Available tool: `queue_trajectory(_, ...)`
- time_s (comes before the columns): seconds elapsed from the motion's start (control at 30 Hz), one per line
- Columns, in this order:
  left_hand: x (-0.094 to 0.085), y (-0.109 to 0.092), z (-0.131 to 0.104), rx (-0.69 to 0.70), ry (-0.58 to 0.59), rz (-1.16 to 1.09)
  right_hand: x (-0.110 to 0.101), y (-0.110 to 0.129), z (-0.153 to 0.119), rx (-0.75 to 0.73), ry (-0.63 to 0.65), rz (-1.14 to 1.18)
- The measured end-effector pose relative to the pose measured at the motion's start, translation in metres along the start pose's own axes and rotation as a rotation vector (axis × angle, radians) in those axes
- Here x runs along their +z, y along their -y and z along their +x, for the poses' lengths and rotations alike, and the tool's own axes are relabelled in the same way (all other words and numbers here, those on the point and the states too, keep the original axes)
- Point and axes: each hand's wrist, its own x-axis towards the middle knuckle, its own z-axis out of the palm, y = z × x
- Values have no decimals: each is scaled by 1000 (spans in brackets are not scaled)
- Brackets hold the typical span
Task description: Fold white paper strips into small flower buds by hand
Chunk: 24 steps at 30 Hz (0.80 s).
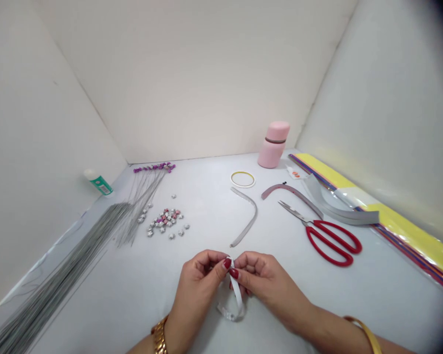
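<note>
Both hands meet low in the middle of the head view, pinching a narrow white paper strip (237, 294) between thumbs and fingers. My left hand (203, 276) grips its top end, with the thumb on the front. From the other side my right hand (264, 275) pinches close by, fingers curled behind. The strip's tail hangs down and curls to the left below the fingers. What lies between the fingertips is mostly hidden. Ahead of the hands lies a curved grey-white strip (254, 216). Small folded paper stars (165, 220), silver, pink and purple, are heaped to the left.
Red-handled scissors (332, 241) lie right, near bundled paper strips (339, 209) and yellow paper packs (409, 231). Behind are a tape roll (242, 186) and a pink flask (274, 145). Thin wires (66, 265), purple-tipped wires (151, 179) and a glue stick (99, 183) are left. Walls enclose the table.
</note>
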Motion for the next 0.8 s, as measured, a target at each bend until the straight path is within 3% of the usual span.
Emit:
queue_trajectory(0.2, 1, 3, 0, 72, -29, 104, 0, 3, 0, 2, 16, -34)
queue_trajectory(0.5, -5, 2, -5, 506, -6, 455, -1, 4, -2, 25, 87, 111)
queue_trajectory(0.67, -6, 0, -5, 545, 64, 502, -1, 4, 0, 27, 70, 117)
queue_trajectory(0.8, -6, 1, -5, 494, 41, 457, 0, 4, -1, 34, 75, 115)
